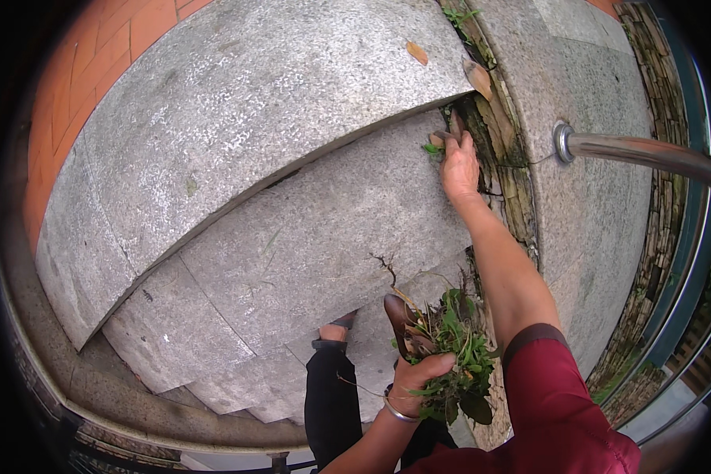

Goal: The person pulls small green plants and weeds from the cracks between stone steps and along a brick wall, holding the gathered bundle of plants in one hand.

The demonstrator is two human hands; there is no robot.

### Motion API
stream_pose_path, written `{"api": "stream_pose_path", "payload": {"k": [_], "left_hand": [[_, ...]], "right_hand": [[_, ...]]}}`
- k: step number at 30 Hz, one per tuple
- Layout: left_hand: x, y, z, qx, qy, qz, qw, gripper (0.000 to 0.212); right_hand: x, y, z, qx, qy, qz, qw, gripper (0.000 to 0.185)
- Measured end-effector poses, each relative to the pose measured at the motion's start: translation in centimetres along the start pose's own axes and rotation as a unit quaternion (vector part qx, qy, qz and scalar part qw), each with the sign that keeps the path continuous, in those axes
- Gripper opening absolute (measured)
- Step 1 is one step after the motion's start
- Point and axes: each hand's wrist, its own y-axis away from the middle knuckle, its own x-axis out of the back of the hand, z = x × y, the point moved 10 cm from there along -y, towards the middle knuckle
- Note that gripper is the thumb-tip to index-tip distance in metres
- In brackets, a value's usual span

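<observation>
My left hand (416,379) grips a thick bunch of pulled weeds (459,361) with roots, green leaves and a large brown dry leaf (400,317) sticking out. Farther up, my right hand (460,169) reaches into the corner where a granite step (355,195) meets the layered stone side wall (497,136). Its fingers are closed around a dry brown leaf (456,123), and a small green leaf (432,149) shows beside them. The fingertips are partly hidden by the hand itself.
Above rises another granite step (272,89) bearing a fallen orange leaf (416,53). A curled brown leaf (478,78) lies by its end, near a green weed (459,16). At right, a metal handrail (646,155) projects from a stone kerb (592,225). Orange tiles (95,71) border the upper left.
</observation>
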Motion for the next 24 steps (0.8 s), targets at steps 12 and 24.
{"api": "stream_pose_path", "payload": {"k": [12,24], "left_hand": [[-0.1,-0.2,-0.7,0.017,0.001,-0.008,1.000,0.048],[0.1,-0.4,-1.5,0.027,-0.008,-0.001,1.000,0.049]], "right_hand": [[0.2,1.0,1.4,-0.022,-0.086,-0.021,0.996,0.019],[-0.5,0.1,0.4,-0.027,-0.032,-0.016,0.999,0.016]]}}
